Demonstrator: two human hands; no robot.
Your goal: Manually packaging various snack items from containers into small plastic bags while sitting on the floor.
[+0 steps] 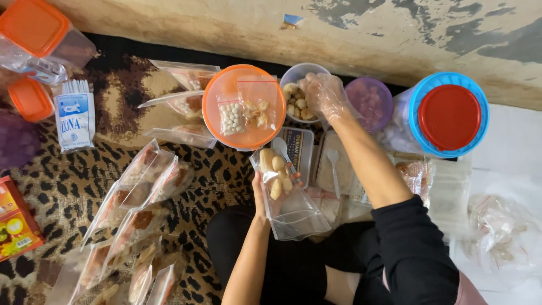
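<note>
My left hand (pixel 261 193) holds up a clear zip bag (pixel 288 197) with several pale round snacks in its top. My right hand (pixel 323 95), in a thin clear plastic glove, reaches into a white bowl (pixel 294 72) of the same pale round snacks beside the wall. Whether the gloved fingers grip a snack is hidden by the glove and the angle. An orange round lid (pixel 226 90) lies just left of the bowl with two small filled bags (pixel 246 113) on it.
Several filled snack bags (pixel 141 186) lie in rows on the leopard-print mat at left. A purple bowl (pixel 370 100) and a blue tub with a red lid (pixel 449 116) stand at right. Orange-lidded containers (pixel 34 28) sit at top left, plastic spoons (pixel 334 164) on trays below the bowl.
</note>
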